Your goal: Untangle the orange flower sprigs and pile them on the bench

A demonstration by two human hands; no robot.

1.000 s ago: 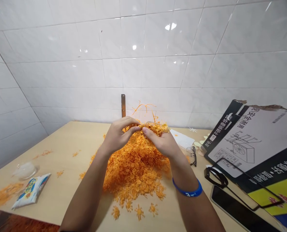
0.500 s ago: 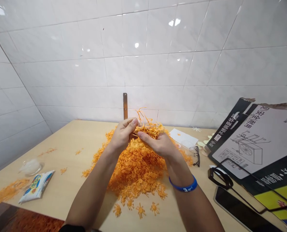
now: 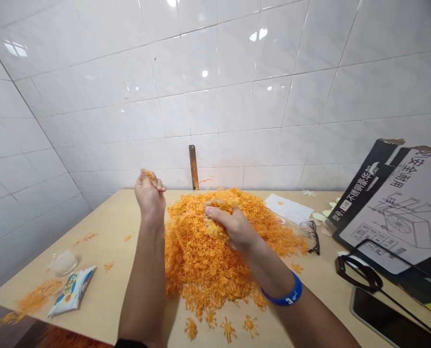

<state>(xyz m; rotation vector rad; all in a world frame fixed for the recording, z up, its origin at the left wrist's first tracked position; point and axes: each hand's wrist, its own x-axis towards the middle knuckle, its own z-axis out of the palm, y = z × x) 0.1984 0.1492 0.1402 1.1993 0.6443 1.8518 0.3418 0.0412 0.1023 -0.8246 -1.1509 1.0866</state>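
A large heap of small orange spidery plastic pieces point(image 3: 215, 270) covers the middle of the table. My left hand point(image 3: 150, 195) is raised to the left of the heap, closed in a fist with a bit of orange showing at its top. Over the heap, my right hand point(image 3: 239, 227) grips a clump of orange plastic pieces point(image 3: 217, 229), thumb on top; motion blurs the clump. Thin orange strands point(image 3: 206, 181) stick up behind it. Several loose pieces point(image 3: 228, 329) lie at the near edge of the heap.
On the left are a white packet point(image 3: 72, 292), a translucent lump point(image 3: 63, 262) and scattered orange bits point(image 3: 37, 295). To the right lie eyeglasses point(image 3: 314, 237), a white paper point(image 3: 290, 208), a phone point(image 3: 385, 321), a black strap point(image 3: 358, 273) and a printed cardboard box point(image 3: 400, 208). A brown upright strip point(image 3: 193, 166) stands behind the heap.
My hands were together at the orange clump. My left hand has pulled away to the left with some orange in it, while the right still holds the clump. The view has shifted slightly.
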